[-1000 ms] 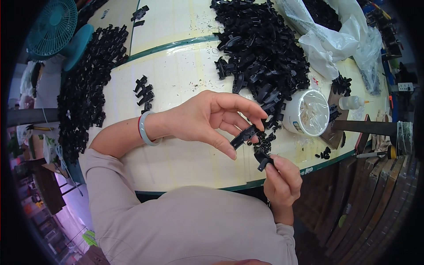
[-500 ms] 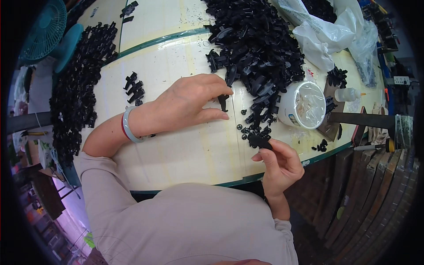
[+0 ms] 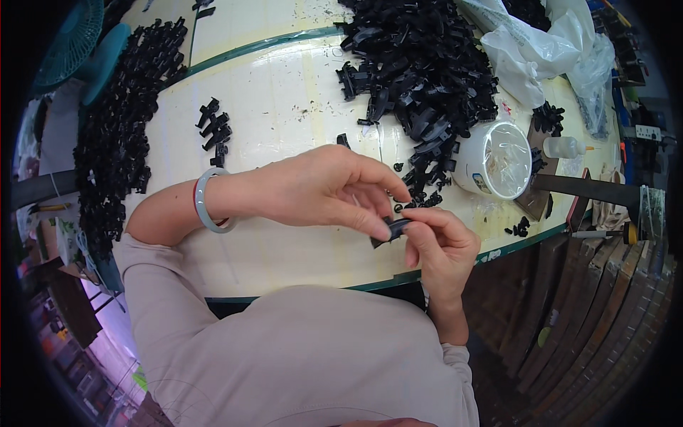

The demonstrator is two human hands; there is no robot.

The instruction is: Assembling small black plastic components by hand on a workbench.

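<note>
Between my hands, above the near part of the table, is a small curved black plastic part [image 3: 393,230]. My right hand [image 3: 447,250] pinches its right end between thumb and fingers. My left hand [image 3: 324,186] reaches in from the left with its fingers curled. Its thumb lies on the part's left side; the fingertips behind are partly hidden. Just beyond the left hand a similar black piece [image 3: 343,140] lies on the table, partly covered by that hand. Small round black pieces [image 3: 427,198] are scattered beyond the right hand.
A large heap of black plastic parts [image 3: 427,64] covers the table's far middle. A white tub [image 3: 478,160] lined with clear plastic stands to its right, near a small bottle [image 3: 564,147]. Black parts lie in rows [image 3: 117,121] at left, beside a teal fan [image 3: 78,35].
My left hand has moved right and nearer, from beside the piece on the table to the part in my right hand. The right hand has turned and shifted slightly. The view has tilted a little.
</note>
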